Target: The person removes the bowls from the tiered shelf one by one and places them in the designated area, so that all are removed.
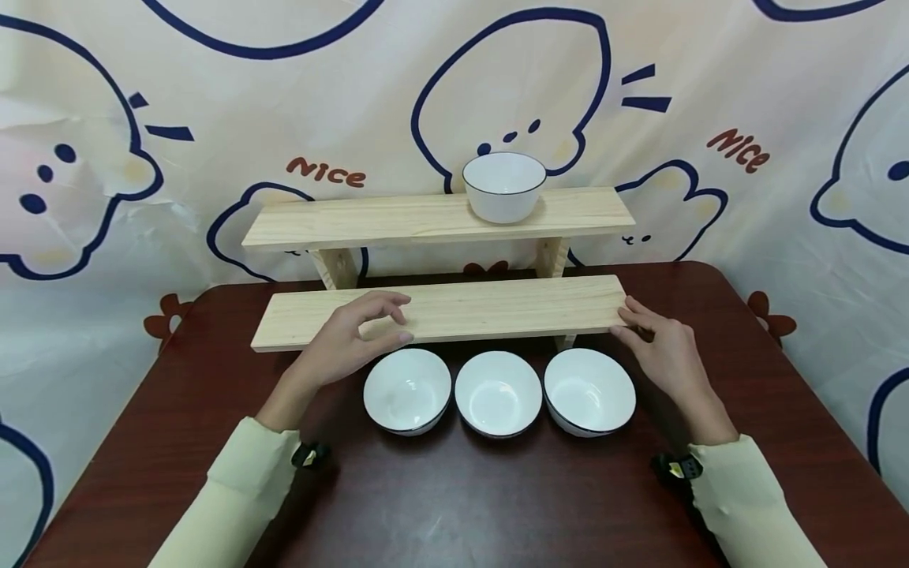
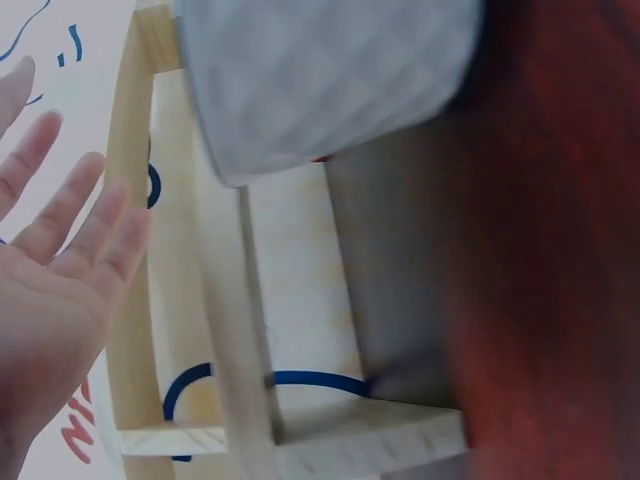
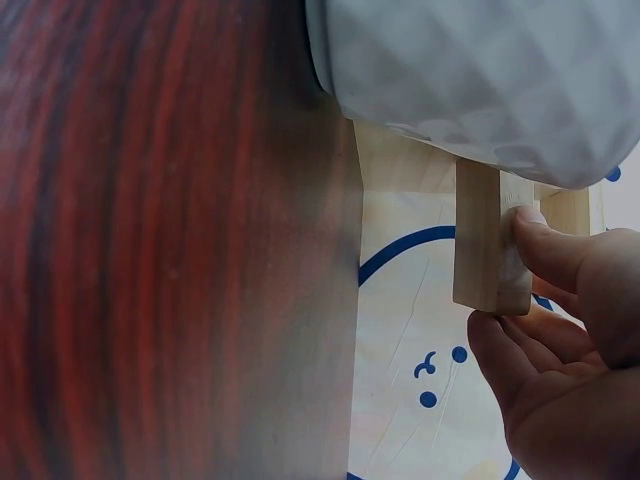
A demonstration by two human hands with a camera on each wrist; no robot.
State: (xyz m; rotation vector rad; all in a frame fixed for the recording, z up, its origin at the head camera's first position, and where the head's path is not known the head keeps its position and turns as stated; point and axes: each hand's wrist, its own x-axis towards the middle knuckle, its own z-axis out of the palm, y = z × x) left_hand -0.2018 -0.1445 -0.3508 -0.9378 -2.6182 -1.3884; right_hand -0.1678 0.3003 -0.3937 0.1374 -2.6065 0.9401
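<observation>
A light wooden two-tier shelf (image 1: 454, 308) stands on the table. At the right end of its lower board, my right hand (image 1: 663, 351) holds the corner; the right wrist view shows the thumb (image 3: 545, 245) against the board's face and the fingers by its end. My left hand (image 1: 355, 331) is over the left part of the lower board, fingers loosely bent and holding nothing. Three white bowls with dark rims stand in a row before the shelf: a left bowl (image 1: 408, 390), a middle bowl (image 1: 499, 393) and a right bowl (image 1: 589, 390). Another white bowl (image 1: 504, 185) sits on the upper board (image 1: 369, 221).
The dark red-brown table (image 1: 454, 505) extends on both sides of the shelf and in front of the bowls. Behind it hangs a pale cloth (image 1: 398, 95) with blue cartoon outlines. Diamond relief covers the outside of a nearby bowl (image 3: 480, 80) in the right wrist view.
</observation>
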